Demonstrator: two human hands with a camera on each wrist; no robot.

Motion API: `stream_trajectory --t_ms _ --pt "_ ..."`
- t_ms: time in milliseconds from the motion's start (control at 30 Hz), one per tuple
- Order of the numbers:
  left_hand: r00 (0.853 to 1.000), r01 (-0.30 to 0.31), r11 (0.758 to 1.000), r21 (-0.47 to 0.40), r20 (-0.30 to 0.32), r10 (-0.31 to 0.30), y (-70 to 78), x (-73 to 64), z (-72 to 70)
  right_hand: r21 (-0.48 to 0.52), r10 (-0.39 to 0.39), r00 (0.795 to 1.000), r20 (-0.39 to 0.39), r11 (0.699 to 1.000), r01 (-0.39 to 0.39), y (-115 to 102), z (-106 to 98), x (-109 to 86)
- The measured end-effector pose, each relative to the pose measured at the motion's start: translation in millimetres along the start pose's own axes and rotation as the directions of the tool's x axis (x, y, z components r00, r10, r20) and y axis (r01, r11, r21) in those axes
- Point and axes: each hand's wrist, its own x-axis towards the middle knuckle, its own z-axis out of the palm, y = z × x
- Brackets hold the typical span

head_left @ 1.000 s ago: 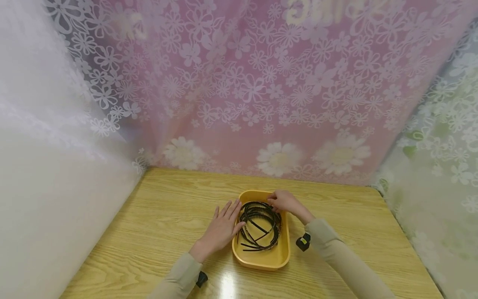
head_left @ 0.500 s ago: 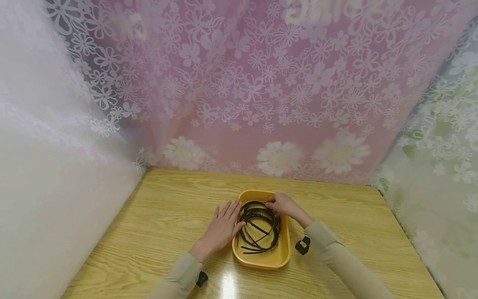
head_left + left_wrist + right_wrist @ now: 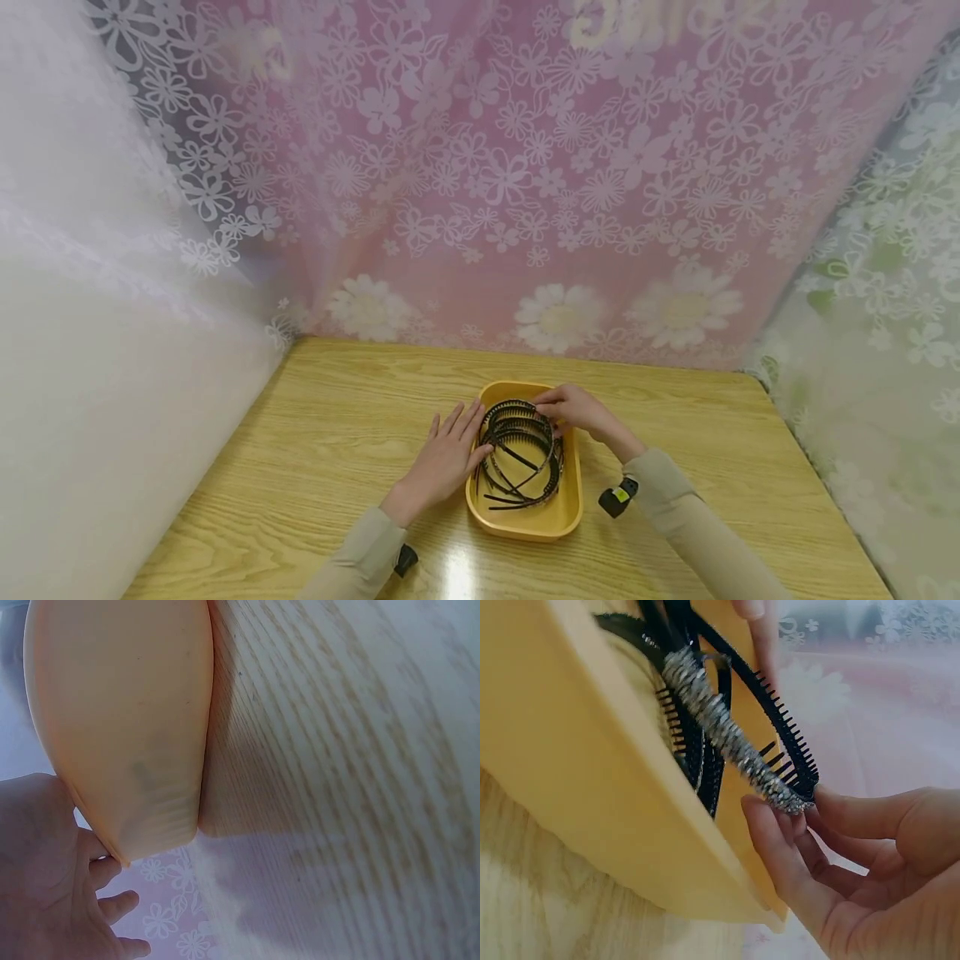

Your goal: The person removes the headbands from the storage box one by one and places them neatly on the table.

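Note:
Several black headbands with comb teeth (image 3: pixel 536 500) lie in a tangled heap inside a yellow plastic tub (image 3: pixel 525 533). At the tub's far right corner my right hand (image 3: pixel 581 412) pinches one headband between thumb and fingers. In the right wrist view that headband (image 3: pixel 712 720) shows a glittery silver covering and a row of black teeth. Its far end still overlaps the others in the tub. Along the tub's left rim rests my left hand (image 3: pixel 438 460), fingers straight and spread. The left wrist view has this hand (image 3: pixel 45 862) against the rim from outside.
The tub stands on a wood-grain table (image 3: pixel 360 400). A pink floral curtain (image 3: pixel 450 208) hangs behind the table, with pale sheeting (image 3: pixel 112 375) on the left and a floral sheet (image 3: pixel 885 400) on the right.
My right hand has shifted slightly, its wrist moving to the right, and the headband it pinches has risen a little among the others. My left hand has stayed put.

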Motion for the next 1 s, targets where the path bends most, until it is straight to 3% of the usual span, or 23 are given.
stream_trajectory --t_ms 333,1000 --pt "1.0 -0.007 1.0 0.002 -0.008 0.007 -0.3 0.1 2.1 0.098 0.003 1.0 -0.012 0.995 -0.002 3.5 -0.3 -7.0" --pt "1.0 -0.008 1.0 0.005 -0.004 0.008 -0.8 -0.9 0.9 0.024 -0.005 0.998 -0.057 1.0 0.006 0.7 -28.3 -19.3"
